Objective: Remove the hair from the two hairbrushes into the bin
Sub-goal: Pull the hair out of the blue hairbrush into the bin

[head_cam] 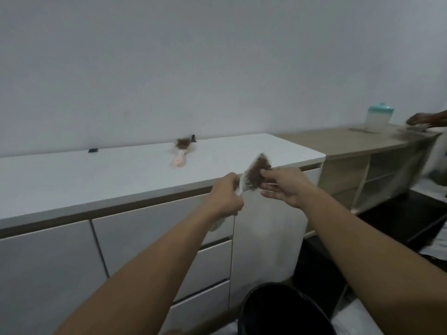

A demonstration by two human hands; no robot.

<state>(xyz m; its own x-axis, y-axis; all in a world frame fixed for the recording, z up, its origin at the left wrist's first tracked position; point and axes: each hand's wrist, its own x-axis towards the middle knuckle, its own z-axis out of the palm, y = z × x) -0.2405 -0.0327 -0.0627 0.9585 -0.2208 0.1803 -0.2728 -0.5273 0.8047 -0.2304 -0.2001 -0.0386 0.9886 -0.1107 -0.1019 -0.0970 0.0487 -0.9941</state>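
My left hand [226, 195] grips the handle of a white hairbrush [248, 182], held up in front of the cabinet's edge. A clump of brown hair [260, 166] covers its bristles. My right hand [284, 184] pinches that hair at the brush's upper right side. A second, pink hairbrush [180, 155] with brown hair on its head lies on the white countertop [96, 177] near the wall. The black bin [283, 310] stands on the floor below my hands, its opening dark.
White drawers [205, 262] front the cabinet under the countertop. Two small black clips [93, 150] lie near the wall. To the right runs a wooden counter [350, 141] with a teal-lidded container [379, 116]; another person's hand [423, 119] rests there.
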